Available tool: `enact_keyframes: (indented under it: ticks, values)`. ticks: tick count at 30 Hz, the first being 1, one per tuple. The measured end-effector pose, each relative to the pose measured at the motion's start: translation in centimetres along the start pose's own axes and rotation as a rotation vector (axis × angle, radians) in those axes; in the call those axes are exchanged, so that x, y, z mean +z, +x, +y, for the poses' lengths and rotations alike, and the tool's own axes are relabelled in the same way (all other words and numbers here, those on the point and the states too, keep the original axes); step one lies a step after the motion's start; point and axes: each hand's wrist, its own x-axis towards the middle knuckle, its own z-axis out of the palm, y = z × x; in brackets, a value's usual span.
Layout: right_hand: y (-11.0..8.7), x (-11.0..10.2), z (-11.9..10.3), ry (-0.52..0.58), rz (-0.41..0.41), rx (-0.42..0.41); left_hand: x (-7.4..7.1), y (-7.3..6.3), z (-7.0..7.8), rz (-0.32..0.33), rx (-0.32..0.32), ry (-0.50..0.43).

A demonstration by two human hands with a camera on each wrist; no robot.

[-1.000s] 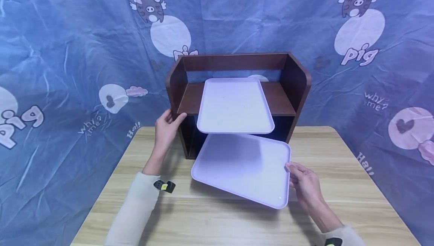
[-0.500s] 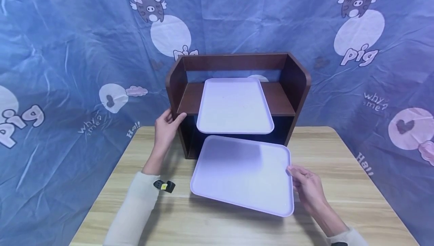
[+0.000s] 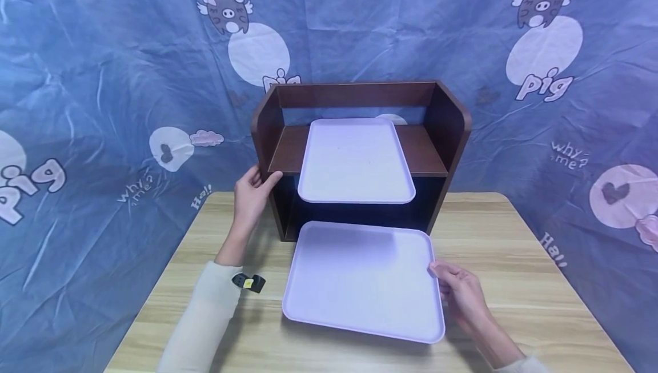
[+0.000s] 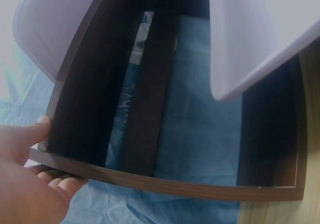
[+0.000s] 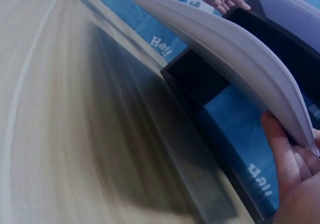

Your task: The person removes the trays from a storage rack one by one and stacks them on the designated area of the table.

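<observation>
A dark brown wooden shelf (image 3: 354, 95) stands at the back of the table. My left hand (image 3: 250, 197) grips its front left corner; the left wrist view shows the thumb and fingers on either side of the board's edge (image 4: 165, 185). In front of the shelf, my right hand (image 3: 462, 290) pinches the right rim of a pale lilac rectangular tray (image 3: 362, 281). That tray hangs above the table, its underside (image 5: 240, 49) showing in the right wrist view. A second lilac tray (image 3: 357, 161) lies on the shelf's upper board, its front end sticking out past the edge.
The light wood table (image 3: 185, 304) carries the shelf. Under the upper board is a dark open compartment (image 3: 354, 213). A blue cloth with pig prints (image 3: 128, 76) hangs behind and along the sides.
The held tray has come out from beneath the upper tray, toward me, and sits straighter. My right hand has moved slightly nearer with it. My left hand has stayed on the shelf.
</observation>
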Motion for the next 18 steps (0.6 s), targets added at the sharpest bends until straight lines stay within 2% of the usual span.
enact_keyframes:
  ticks: [9, 18]
  values:
    - [-0.3, 0.1, 1.3, -0.065, 0.039, 0.071, 0.1, -0.1, 0.0, -0.005, -0.009, 0.007]
    - [-0.3, 0.0, 2.7, -0.035, 0.045, 0.108, 0.1, -0.1, 0.2, 0.007, 0.001, 0.01]
